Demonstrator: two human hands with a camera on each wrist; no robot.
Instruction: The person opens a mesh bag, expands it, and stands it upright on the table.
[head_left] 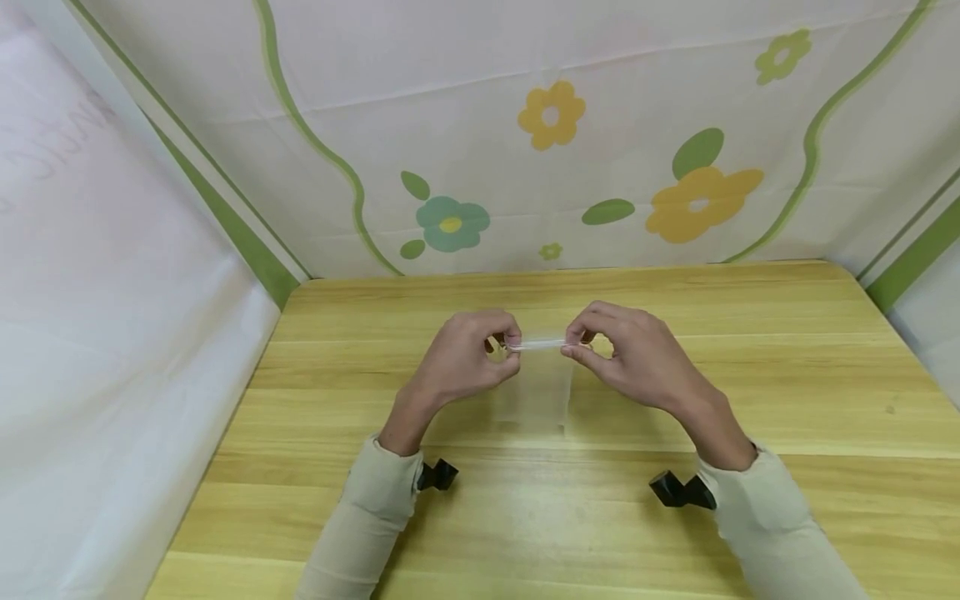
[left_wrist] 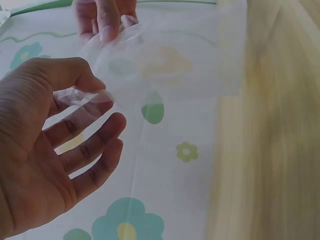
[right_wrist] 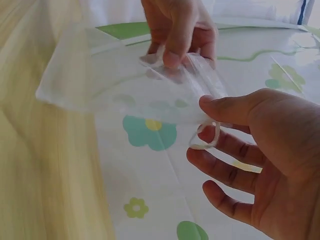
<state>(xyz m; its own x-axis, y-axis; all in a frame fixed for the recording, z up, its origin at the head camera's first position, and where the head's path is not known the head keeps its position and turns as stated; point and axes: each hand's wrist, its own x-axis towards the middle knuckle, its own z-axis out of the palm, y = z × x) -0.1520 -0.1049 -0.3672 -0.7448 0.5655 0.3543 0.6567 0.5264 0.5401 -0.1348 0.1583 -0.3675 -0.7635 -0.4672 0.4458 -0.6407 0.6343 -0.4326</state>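
A clear, thin plastic bag (head_left: 542, 392) hangs between the two hands above the table. My left hand (head_left: 468, 354) pinches one end of its top edge between thumb and index finger. At the other end, my right hand (head_left: 637, 354) pinches the same edge. The film (left_wrist: 200, 65) is see-through, and the wall's flowers show through it in the left wrist view. Gathered folds of the bag (right_wrist: 182, 82) lie near the fingers in the right wrist view. There, a small pale loop (right_wrist: 202, 147) sits by the right fingertips; whether it belongs to the bag, I cannot tell.
Below the hands lies a wood-grain table (head_left: 525, 517). A white sheet with printed flowers (head_left: 465, 100) rises behind its far edge, and another white sheet (head_left: 135, 333) hangs at the left. Black mounts (head_left: 678, 490) stick out at both cuffs.
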